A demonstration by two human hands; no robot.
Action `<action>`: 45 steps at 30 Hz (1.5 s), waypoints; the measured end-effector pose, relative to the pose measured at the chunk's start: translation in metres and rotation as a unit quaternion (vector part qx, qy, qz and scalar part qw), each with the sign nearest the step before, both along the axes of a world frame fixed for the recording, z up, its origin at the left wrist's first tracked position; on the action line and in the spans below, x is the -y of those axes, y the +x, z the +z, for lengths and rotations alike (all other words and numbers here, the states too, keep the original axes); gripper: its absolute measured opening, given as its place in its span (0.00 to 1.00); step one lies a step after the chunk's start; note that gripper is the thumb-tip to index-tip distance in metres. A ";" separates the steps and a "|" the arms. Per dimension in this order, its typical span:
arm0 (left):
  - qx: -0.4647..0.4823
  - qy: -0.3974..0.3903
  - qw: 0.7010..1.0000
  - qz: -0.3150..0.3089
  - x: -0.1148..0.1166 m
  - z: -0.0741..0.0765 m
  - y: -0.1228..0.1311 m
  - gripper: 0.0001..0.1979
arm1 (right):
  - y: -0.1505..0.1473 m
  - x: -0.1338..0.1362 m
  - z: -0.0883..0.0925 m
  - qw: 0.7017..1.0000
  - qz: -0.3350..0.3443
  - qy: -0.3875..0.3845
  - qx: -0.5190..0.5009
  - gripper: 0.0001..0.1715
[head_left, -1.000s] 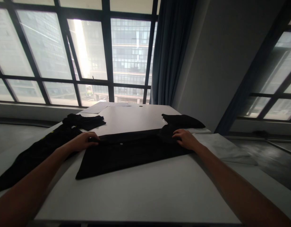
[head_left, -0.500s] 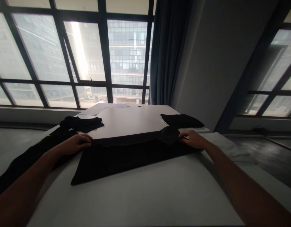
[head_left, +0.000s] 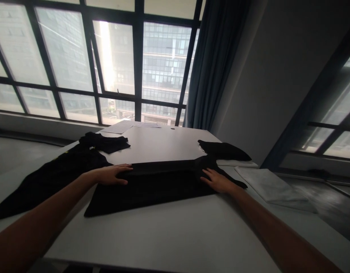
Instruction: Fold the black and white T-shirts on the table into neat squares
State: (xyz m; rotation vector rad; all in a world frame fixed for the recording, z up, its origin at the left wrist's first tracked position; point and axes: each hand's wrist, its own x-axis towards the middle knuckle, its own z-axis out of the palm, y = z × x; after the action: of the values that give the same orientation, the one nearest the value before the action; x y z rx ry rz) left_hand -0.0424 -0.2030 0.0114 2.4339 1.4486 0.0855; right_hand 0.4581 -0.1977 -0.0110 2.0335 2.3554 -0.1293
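Across the white table (head_left: 163,231) lies a black garment (head_left: 160,185), spread nearly flat with its far part folded over. Its exact kind is hard to tell in the dark cloth. My left hand (head_left: 114,174) rests on the garment's left part, fingers stretched out and thumb apart. On the right part, my right hand (head_left: 217,180) lies with fingers spread on the cloth. Neither hand grips anything.
Another black garment with small yellow marks (head_left: 52,170) lies left, hanging past my forearm. Folded black cloth (head_left: 224,150) sits at the back right, near pale folded cloth (head_left: 273,185). Paper sheets (head_left: 118,127) lie at the far end, before the windows.
Both hands have let go of the garment's folded far edge and moved inward, now lying open on the cloth. The view has tilted and shifted slightly.
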 end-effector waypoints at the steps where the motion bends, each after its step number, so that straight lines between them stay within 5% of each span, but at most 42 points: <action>1: -0.003 -0.014 1.000 0.017 0.001 0.004 -0.008 0.40 | -0.008 0.001 -0.004 1.000 0.003 -0.003 -0.002 0.42; 8: -0.023 0.020 0.988 0.149 0.004 0.025 -0.040 0.29 | -0.072 -0.036 -0.001 0.996 0.073 0.049 0.018 0.37; 13: 0.002 0.103 0.991 0.081 0.013 0.025 -0.018 0.25 | -0.105 -0.083 0.032 0.971 -0.015 0.225 0.074 0.30; 16: 0.019 0.096 0.994 0.051 0.015 0.023 -0.005 0.24 | -0.131 -0.083 0.036 0.991 -0.046 0.124 0.013 0.32; 20: 0.023 0.084 0.995 0.046 0.012 0.019 0.003 0.24 | -0.156 -0.080 0.026 1.000 0.004 -0.003 0.023 0.40; 27: 0.071 0.072 0.995 -0.024 0.025 0.015 0.029 0.21 | -0.160 -0.105 0.036 0.987 -0.012 0.140 0.076 0.26; 34: 0.029 0.128 0.984 -0.120 0.033 0.006 0.093 0.22 | -0.144 -0.040 0.039 0.981 0.183 0.066 -0.022 0.27; 41: -0.017 0.191 0.972 -0.138 0.028 0.017 0.158 0.11 | -0.086 0.032 0.048 0.961 0.234 -0.018 -0.143 0.38; 45: 0.034 0.218 0.973 -0.074 0.032 0.018 0.169 0.16 | -0.075 0.054 0.037 0.963 0.229 0.055 -0.128 0.22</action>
State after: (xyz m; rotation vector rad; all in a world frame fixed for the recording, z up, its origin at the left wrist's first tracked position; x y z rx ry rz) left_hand 0.1270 -0.2348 0.0298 2.8432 1.3234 0.4968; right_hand 0.3828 -0.2512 0.0263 1.5259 2.9846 -0.2668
